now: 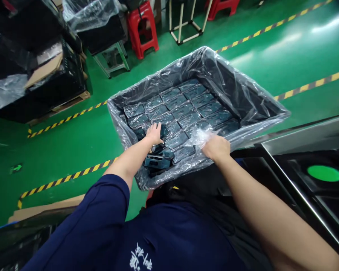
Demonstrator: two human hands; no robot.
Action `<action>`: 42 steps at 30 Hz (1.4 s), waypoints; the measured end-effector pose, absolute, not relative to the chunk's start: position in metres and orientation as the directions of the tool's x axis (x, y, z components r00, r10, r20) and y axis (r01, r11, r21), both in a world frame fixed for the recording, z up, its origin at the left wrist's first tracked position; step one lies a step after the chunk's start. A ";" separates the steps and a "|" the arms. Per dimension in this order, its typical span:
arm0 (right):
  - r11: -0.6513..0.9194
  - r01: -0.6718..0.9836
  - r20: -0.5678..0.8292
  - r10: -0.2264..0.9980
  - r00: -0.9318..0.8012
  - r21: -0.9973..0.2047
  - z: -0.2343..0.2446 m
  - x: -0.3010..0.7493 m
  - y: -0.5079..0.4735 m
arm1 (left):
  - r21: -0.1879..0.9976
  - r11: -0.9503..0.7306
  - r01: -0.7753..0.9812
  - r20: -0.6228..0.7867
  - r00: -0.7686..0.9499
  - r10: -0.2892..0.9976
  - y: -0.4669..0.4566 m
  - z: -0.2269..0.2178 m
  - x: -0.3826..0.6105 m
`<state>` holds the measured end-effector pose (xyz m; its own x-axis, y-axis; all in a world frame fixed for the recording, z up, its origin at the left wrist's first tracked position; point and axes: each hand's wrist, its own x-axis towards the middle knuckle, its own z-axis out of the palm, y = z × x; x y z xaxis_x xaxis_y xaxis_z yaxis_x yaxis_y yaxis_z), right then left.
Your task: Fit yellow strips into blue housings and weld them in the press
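In the lined bin [238, 88], plastic-covered dark parts [185, 109] lie in rows, and a loose dark part [157, 162] sits by the bin's near corner. The left hand [154, 134] reaches inside the bin, just beyond that part; I cannot tell whether it grips anything. The right hand [218, 146] is clamped on bunched clear plastic [200, 137] at the bin's near side

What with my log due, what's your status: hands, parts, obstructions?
Left hand at dark teal housings in the lined crate. Right hand clutching bunched clear film. Clear plastic over rowed housings, obscuring detail.
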<state>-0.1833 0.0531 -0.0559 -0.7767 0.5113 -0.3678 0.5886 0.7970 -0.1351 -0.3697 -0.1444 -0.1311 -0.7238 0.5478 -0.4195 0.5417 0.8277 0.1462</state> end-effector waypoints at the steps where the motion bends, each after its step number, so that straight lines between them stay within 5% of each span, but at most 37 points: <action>1: 0.789 0.601 -0.371 0.523 -0.767 -0.130 -0.055 -0.184 0.052 | 0.123 0.819 0.560 -0.418 -0.719 0.555 -0.143 -0.136 -0.371; 8: 0.743 0.660 -0.391 0.579 -0.715 -0.108 -0.054 -0.188 0.052 | 0.161 0.730 0.664 -0.390 -0.637 0.665 -0.137 -0.120 -0.378; 11: 0.742 0.661 -0.405 0.574 -0.712 -0.111 -0.055 -0.188 0.052 | 0.291 0.571 0.768 -0.591 -0.325 0.738 -0.148 -0.100 -0.371; 14: 0.730 0.674 -0.420 0.579 -0.699 -0.115 -0.054 -0.190 0.052 | 0.357 0.520 0.776 -0.796 -0.038 0.604 -0.160 -0.092 -0.362; 19: 0.730 0.674 -0.422 0.579 -0.698 -0.115 -0.051 -0.191 0.051 | 0.067 0.517 0.853 -0.738 -0.306 0.601 -0.157 -0.109 -0.366; 22: 0.724 0.682 -0.430 0.585 -0.687 -0.104 -0.050 -0.192 0.050 | -0.010 0.496 0.868 -0.706 -0.357 0.611 -0.148 -0.126 -0.375; 31: 0.720 0.683 -0.424 0.585 -0.692 -0.123 -0.051 -0.191 0.051 | -0.036 0.372 0.928 -0.674 -0.297 0.676 -0.153 -0.168 -0.370; 42: 0.710 0.689 -0.411 0.591 -0.694 -0.142 -0.051 -0.189 0.051 | -0.011 0.428 0.903 -0.631 -0.338 0.698 -0.158 -0.168 -0.372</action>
